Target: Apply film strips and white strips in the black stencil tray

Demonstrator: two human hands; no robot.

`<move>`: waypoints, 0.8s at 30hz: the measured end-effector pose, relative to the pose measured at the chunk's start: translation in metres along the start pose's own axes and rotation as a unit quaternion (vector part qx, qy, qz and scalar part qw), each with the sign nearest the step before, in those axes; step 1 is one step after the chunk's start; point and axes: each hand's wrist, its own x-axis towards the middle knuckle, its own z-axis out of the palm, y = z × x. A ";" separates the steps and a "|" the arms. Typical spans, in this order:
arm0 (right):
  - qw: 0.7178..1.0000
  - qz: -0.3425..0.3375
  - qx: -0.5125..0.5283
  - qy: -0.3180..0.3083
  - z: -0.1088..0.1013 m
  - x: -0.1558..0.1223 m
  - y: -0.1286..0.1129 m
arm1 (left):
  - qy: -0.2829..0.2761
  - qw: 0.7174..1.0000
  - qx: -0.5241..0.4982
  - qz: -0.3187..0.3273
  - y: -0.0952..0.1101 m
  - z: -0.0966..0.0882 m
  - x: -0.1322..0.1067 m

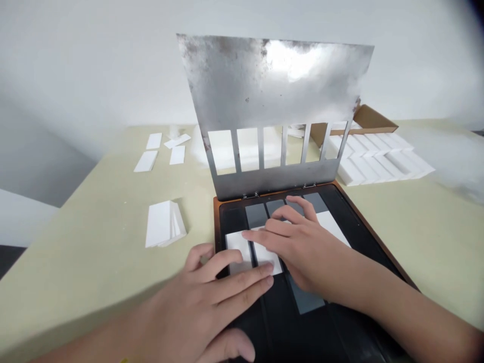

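Observation:
My left hand [212, 297] lies with fingers stretched out, its fingertips on the lower edge of a white card [262, 252] on a black board [272, 322]. Over the board, my right hand [302, 237] rests with fingers spread, its index fingertip at the upper edge of the cards. Another white card [236, 242] sits to the left, partly under my left fingers. White also shows right of my right hand [335, 227]. Dark grey strips [257, 215] show above and below the cards. A hinged metal plate [272, 96] with several rectangular windows stands raised behind the board.
On the pale table [113, 282], a stack of white cards [164, 224] stands left of the board. Loose white cards [145, 161] lie farther back. Rows of white card stacks [381, 159] and a brown cardboard box [374, 118] are at the back right.

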 end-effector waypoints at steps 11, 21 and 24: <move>1.000 -0.012 0.011 0.002 -0.003 0.001 0.007 | 0.052 0.996 0.000 -0.070 0.003 0.011 -0.003; 1.000 0.002 0.016 0.008 0.001 0.004 0.006 | 0.075 0.997 -0.006 0.005 0.003 0.004 -0.010; 0.999 0.004 0.023 0.021 0.004 0.005 0.006 | 0.010 0.999 0.014 0.030 0.002 0.001 -0.007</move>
